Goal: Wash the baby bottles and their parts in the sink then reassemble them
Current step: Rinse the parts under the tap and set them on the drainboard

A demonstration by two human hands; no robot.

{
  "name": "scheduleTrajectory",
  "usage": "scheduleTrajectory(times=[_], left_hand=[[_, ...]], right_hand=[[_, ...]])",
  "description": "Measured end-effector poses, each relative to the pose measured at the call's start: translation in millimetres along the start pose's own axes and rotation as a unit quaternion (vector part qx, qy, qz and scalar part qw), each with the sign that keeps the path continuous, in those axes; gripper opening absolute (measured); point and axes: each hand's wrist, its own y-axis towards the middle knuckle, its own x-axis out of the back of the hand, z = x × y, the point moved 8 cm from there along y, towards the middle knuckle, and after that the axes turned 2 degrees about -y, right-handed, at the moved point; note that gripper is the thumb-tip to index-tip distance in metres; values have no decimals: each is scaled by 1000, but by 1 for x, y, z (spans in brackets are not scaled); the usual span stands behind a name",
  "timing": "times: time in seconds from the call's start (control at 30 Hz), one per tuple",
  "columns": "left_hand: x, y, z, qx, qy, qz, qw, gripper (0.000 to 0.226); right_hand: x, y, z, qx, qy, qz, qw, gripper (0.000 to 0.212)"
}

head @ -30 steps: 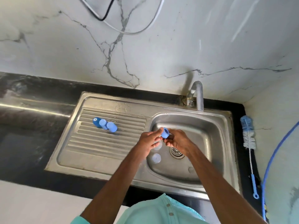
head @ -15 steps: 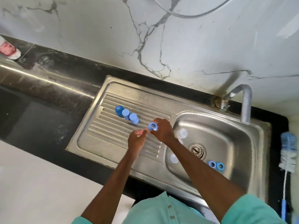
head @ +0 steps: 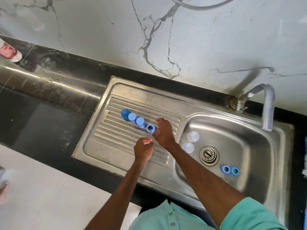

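Observation:
Four blue bottle parts stand in a row on the ribbed drainboard [head: 116, 151]: a dark blue cap [head: 125, 113], two light blue caps [head: 132, 117] [head: 140, 122] and a blue ring [head: 150, 128] at the right end. My right hand [head: 163, 133] hovers just right of that ring, fingers spread, fingertips close beside it. Nearer me, my left hand [head: 143, 147] is curled with nothing in it. Inside the basin [head: 265, 163] lie two clear nipples [head: 192, 136] [head: 187, 147], two more blue rings [head: 225, 169] [head: 234, 170] and a blurred clear part [head: 230, 179].
The tap [head: 266, 107] arches over the basin's far right; no water runs. The drain strainer [head: 209, 154] is in the basin floor. A bottle brush [head: 305, 156] shows at the right edge. Black counter surrounds the sink, with a red-and-white object [head: 8, 52] far left.
My right hand carried the blue ring from over the basin to the drainboard and set it at the end of the row, then let go. My left hand dropped away and curled.

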Motion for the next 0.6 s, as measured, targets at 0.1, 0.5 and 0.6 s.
scheduleTrajectory(times=[0.1, 0.5, 0.6], left_hand=[[-10, -10, -24, -73, 71, -3, 995, 15], [-163, -97, -77, -223, 153, 192, 943, 16], [-210, -118, -71, -238, 193, 254, 918, 18]], right_hand=[[26, -14, -9, -8, 31, -49, 998, 55], [190, -164, -149, -86, -31, -297, 951, 29], [206, -189, -203, -147, -33, -304, 941, 30]])
